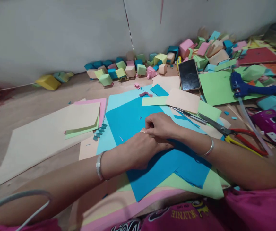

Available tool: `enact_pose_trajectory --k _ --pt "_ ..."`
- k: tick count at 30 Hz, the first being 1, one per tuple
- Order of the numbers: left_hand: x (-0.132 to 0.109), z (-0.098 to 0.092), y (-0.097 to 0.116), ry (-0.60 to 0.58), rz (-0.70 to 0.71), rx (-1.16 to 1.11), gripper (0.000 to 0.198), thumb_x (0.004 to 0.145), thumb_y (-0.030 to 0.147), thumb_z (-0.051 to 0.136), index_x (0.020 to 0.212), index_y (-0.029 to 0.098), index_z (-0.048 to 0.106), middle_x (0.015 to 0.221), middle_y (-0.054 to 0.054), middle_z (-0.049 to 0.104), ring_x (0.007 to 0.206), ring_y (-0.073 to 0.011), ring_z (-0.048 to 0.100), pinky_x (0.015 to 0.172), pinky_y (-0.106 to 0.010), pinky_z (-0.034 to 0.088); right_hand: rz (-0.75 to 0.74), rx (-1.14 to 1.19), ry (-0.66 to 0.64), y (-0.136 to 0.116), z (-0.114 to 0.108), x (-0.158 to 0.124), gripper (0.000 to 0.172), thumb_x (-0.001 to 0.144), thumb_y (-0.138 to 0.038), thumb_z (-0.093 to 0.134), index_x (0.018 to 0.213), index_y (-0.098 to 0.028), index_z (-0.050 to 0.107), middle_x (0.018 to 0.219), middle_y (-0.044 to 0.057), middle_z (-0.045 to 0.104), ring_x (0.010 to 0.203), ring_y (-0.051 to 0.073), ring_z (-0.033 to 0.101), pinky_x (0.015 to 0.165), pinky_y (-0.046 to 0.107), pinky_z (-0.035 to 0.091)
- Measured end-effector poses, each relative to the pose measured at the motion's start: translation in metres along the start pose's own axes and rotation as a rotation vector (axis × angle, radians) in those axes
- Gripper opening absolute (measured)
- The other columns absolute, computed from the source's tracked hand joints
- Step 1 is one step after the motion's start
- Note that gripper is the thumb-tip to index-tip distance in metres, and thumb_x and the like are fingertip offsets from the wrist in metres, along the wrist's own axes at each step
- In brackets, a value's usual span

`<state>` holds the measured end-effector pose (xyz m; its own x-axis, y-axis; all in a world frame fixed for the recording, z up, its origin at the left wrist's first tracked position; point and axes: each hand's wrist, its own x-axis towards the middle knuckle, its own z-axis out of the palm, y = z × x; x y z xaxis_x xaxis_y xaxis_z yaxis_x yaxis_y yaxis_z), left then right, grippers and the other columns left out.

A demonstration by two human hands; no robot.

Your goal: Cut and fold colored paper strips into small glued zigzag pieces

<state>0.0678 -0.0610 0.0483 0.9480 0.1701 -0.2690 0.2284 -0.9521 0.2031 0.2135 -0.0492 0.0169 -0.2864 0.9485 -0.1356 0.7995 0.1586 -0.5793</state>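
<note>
My left hand (141,150) lies over the blue paper sheet (125,118), its fingers curled under and its thumb pointing right. Touching it from above, my right hand (160,125) is closed with bent fingers in a pinch. Whatever is between the hands is hidden by the knuckles. Thin paper slivers lie on the blue sheet. Right of my hands are a craft knife (188,114) and scissors (224,131) with red and yellow handles. Small folded teal paper pieces (100,131) sit to the left.
Folded paper boxes (121,73) line the wall, with more piled at the back right. A phone (189,75) lies behind the papers. A blue glue gun (242,85) and a purple power-socket unit (271,126) stand at the right. Large cream sheets (37,144) cover the left.
</note>
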Motion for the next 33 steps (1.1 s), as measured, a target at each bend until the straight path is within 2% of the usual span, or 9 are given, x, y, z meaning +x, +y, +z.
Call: enact_pose_trajectory --k 4,7,12,16,23,26,29,31,33 --pt "0.000 0.009 0.005 0.075 -0.026 0.012 0.074 0.072 0.008 0.057 0.140 0.032 0.043 0.105 -0.010 0.066 0.085 -0.0254 0.061 0.070 -0.035 0.043 -0.003 -0.008 0.011 0.001 0.002 0.000 0.004 0.069 -0.020 0.063 0.070 -0.020 0.066 0.077 0.000 0.067 0.066 0.013 0.051 0.053 0.025 0.024" --pt "-0.006 0.019 0.012 0.119 -0.071 0.079 0.065 0.080 0.009 0.051 0.141 0.032 0.042 0.089 -0.008 0.065 0.074 -0.0216 0.059 0.064 -0.033 0.041 -0.014 -0.001 0.010 0.002 0.003 0.000 0.001 0.069 -0.019 0.065 0.069 -0.020 0.066 0.077 -0.001 0.067 0.066 0.012 0.051 0.052 0.024 0.024" --pt "-0.025 0.032 0.020 0.050 -0.168 0.251 0.060 0.092 0.011 0.040 0.148 0.025 0.024 0.077 -0.005 0.060 0.061 -0.0201 0.056 0.046 -0.029 0.030 -0.023 0.018 0.013 0.004 0.004 0.000 0.004 0.070 -0.019 0.068 0.068 -0.019 0.065 0.075 -0.001 0.066 0.066 0.013 0.052 0.053 0.024 0.026" --pt "-0.042 0.037 0.022 0.032 -0.150 0.238 0.049 0.093 0.014 0.044 0.141 0.020 0.035 0.086 -0.006 0.063 0.067 -0.0229 0.060 0.046 -0.031 0.033 -0.041 0.032 0.014 0.004 0.004 -0.001 0.007 0.071 -0.020 0.069 0.067 -0.018 0.064 0.074 0.000 0.064 0.067 0.013 0.052 0.054 0.024 0.026" --pt "-0.081 0.051 0.026 0.116 -0.213 0.215 0.054 0.079 0.002 0.049 0.132 0.010 0.044 0.074 -0.004 0.063 0.057 -0.0224 0.057 0.043 -0.032 0.034 -0.057 0.071 0.028 0.005 0.007 -0.002 0.008 0.071 -0.017 0.067 0.064 -0.018 0.062 0.073 0.001 0.064 0.066 0.013 0.051 0.055 0.025 0.026" --pt "-0.093 0.052 0.024 0.285 -0.297 0.126 0.038 0.081 0.005 0.048 0.117 0.013 0.055 0.071 -0.003 0.061 0.058 -0.0217 0.056 0.046 -0.032 0.037 -0.062 0.108 0.043 0.005 0.007 -0.003 0.010 0.070 -0.016 0.067 0.062 -0.017 0.062 0.069 0.001 0.063 0.064 0.013 0.051 0.055 0.025 0.028" --pt "-0.097 0.049 0.014 0.607 -0.469 0.056 0.015 0.090 0.020 0.052 0.103 0.016 0.058 0.083 -0.007 0.063 0.075 -0.0232 0.059 0.060 -0.035 0.046 -0.081 0.148 0.066 0.000 0.002 -0.007 0.010 0.071 -0.017 0.066 0.062 -0.017 0.062 0.069 0.000 0.064 0.064 0.013 0.053 0.055 0.024 0.032" --pt "-0.095 0.047 0.006 0.775 -0.573 -0.025 0.027 0.086 0.037 0.063 0.102 0.016 0.058 0.094 -0.010 0.064 0.086 -0.0251 0.059 0.069 -0.038 0.048 -0.109 0.195 0.075 -0.004 -0.002 -0.011 0.008 0.073 -0.017 0.063 0.065 -0.018 0.064 0.070 -0.001 0.065 0.065 0.012 0.055 0.056 0.023 0.035" --pt "-0.093 0.046 0.000 0.823 -0.637 -0.222 0.040 0.077 0.044 0.072 0.102 0.016 0.057 0.097 -0.009 0.065 0.083 -0.0225 0.059 0.068 -0.035 0.049 -0.136 0.296 0.084 -0.009 -0.007 -0.015 0.007 0.074 -0.017 0.062 0.068 -0.018 0.066 0.069 -0.001 0.066 0.064 0.012 0.055 0.057 0.023 0.038"
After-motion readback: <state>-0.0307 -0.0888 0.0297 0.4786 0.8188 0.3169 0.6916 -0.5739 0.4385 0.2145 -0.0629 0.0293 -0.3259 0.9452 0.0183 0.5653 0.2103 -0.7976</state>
